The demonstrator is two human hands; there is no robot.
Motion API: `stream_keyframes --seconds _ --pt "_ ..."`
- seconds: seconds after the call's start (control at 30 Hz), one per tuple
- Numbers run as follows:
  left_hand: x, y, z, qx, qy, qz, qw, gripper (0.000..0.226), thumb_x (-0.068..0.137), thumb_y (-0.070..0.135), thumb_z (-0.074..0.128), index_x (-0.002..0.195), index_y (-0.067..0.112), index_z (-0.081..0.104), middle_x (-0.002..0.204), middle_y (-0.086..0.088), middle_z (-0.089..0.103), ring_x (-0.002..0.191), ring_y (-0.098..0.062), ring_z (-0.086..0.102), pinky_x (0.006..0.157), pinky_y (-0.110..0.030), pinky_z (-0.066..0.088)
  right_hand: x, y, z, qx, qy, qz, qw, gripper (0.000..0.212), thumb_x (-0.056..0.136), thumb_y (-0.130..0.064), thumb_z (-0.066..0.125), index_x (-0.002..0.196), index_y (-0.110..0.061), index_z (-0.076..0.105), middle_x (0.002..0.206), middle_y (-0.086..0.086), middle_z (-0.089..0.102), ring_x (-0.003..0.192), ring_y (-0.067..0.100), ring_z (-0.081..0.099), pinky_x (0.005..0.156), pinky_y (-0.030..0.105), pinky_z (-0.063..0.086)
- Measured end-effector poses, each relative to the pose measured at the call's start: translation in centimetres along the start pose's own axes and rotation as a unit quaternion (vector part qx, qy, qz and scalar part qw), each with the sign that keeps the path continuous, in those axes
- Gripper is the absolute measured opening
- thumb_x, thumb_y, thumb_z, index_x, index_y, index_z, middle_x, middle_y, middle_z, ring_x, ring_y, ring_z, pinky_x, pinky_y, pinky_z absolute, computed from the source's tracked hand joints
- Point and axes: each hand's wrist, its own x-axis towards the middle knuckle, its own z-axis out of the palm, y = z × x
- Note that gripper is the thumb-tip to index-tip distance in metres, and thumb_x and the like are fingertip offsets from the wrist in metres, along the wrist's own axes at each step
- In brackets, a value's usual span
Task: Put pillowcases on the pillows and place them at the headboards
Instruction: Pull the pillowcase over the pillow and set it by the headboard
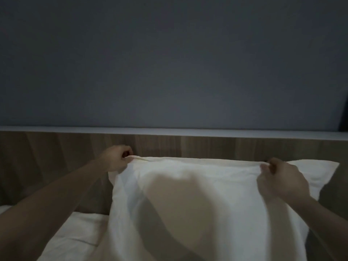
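A white pillow in its pillowcase (197, 204) stands upright in front of the wooden headboard (56, 157), filling the lower middle of the view. My left hand (116, 157) pinches the pillowcase's top left corner. My right hand (280, 179) grips the top edge near the right side. Past that hand, the top right corner of the white fabric (320, 172) sticks out. A shadow falls across the pillow's front.
A white ledge (188, 131) runs along the top of the headboard, with a grey wall (169, 63) above it. White bedding (75, 232) lies at the lower left. A dark object (344, 117) shows at the right edge.
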Motion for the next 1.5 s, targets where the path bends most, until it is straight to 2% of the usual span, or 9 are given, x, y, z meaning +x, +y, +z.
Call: stream_keyframes --seconds 0.17,0.37,0.6,0.73,0.9,1.07,1.33,1.4,1.5 --pt "1.2 -0.5 -1.9 0.087 0.083 -0.006 0.993 0.028 0.098 0.051 0.056 0.095 0.03 0.075 0.1 0.006 0.063 0.094 -0.022 0.065 0.074 -0.031 0.046 0.8 -0.1 -0.7 -0.018 0.046 -0.009 0.999 0.029 0.1 -0.042 0.05 0.079 -0.024 0.06 0.069 -0.001 0.064 0.069 0.032 0.062 0.066 0.038 0.055" --pt "0.5 0.6 0.9 -0.089 0.186 -0.127 0.97 0.032 0.08 0.048 0.081 0.087 0.025 0.059 0.097 0.005 0.058 0.087 -0.025 0.062 0.075 -0.036 0.049 0.9 -1.0 -0.2 0.059 0.073 0.035 0.995 0.015 0.098 -0.037 0.059 0.095 -0.022 0.062 0.077 0.001 0.06 0.076 0.032 0.056 0.072 0.038 0.048" --pt "-2.3 -0.7 5.3 -0.32 0.293 -0.252 0.865 0.075 0.071 0.049 0.092 0.125 0.01 0.056 0.128 -0.01 0.055 0.098 -0.024 0.059 0.094 -0.046 0.055 -3.4 3.2 0.1 0.169 0.113 0.046 0.978 0.06 0.093 -0.038 0.07 0.145 -0.023 0.044 0.142 0.005 0.057 0.128 0.032 0.056 0.106 0.055 0.049" --pt "-5.4 -6.4 14.2 -0.428 0.192 -0.328 0.82 0.081 0.061 0.087 0.072 0.09 0.012 0.063 0.094 -0.018 0.072 0.086 -0.038 0.072 0.082 -0.06 0.061 -7.5 9.4 2.6 0.181 0.153 0.136 0.962 0.067 0.086 -0.055 0.07 0.138 -0.018 0.052 0.135 0.015 0.06 0.125 0.036 0.057 0.106 0.053 0.048" --pt "-9.5 -2.7 18.3 -0.508 0.05 -0.362 0.78 0.092 0.088 0.081 0.049 0.148 0.013 0.055 0.154 -0.014 0.052 0.142 -0.035 0.048 0.124 -0.048 0.031 -11.5 12.5 6.4 0.315 -0.035 0.313 0.896 0.082 0.092 -0.067 0.055 0.158 -0.024 0.032 0.161 0.009 0.042 0.147 0.035 0.04 0.122 0.046 0.029" --pt "-10.5 0.4 17.4 -0.462 0.083 -0.364 0.805 0.088 0.097 0.071 0.045 0.155 0.005 0.044 0.162 -0.02 0.042 0.149 -0.039 0.04 0.123 -0.044 0.029 -11.4 12.1 8.1 0.339 -0.029 0.307 0.889 0.071 0.095 -0.068 0.049 0.15 -0.023 0.049 0.155 0.01 0.051 0.143 0.035 0.047 0.119 0.044 0.033" --pt "-11.4 2.0 16.7 -0.473 0.188 -0.378 0.773 0.076 0.101 0.059 0.05 0.157 0.008 0.041 0.163 -0.014 0.043 0.15 -0.032 0.04 0.125 -0.037 0.03 -9.8 10.2 7.6 0.369 0.105 0.228 0.895 0.038 0.104 -0.04 0.049 0.123 -0.012 0.068 0.121 0.013 0.071 0.117 0.028 0.063 0.097 0.034 0.045" --pt "-11.8 2.3 16.8 -0.468 0.176 -0.382 0.777 0.076 0.102 0.058 0.05 0.157 0.007 0.041 0.162 -0.015 0.043 0.149 -0.034 0.041 0.123 -0.038 0.031 -10.1 10.1 7.8 0.353 0.142 0.228 0.896 0.037 0.104 -0.04 0.049 0.118 -0.011 0.068 0.118 0.016 0.071 0.116 0.031 0.063 0.093 0.032 0.042" --pt "-11.9 2.3 16.8 -0.448 0.109 -0.391 0.797 0.084 0.099 0.066 0.047 0.158 0.007 0.039 0.163 -0.018 0.041 0.149 -0.038 0.04 0.122 -0.043 0.032 -10.7 11.2 8.2 0.278 0.076 0.279 0.916 0.051 0.105 -0.046 0.044 0.134 -0.007 0.059 0.137 0.027 0.06 0.13 0.047 0.053 0.108 0.046 0.041"
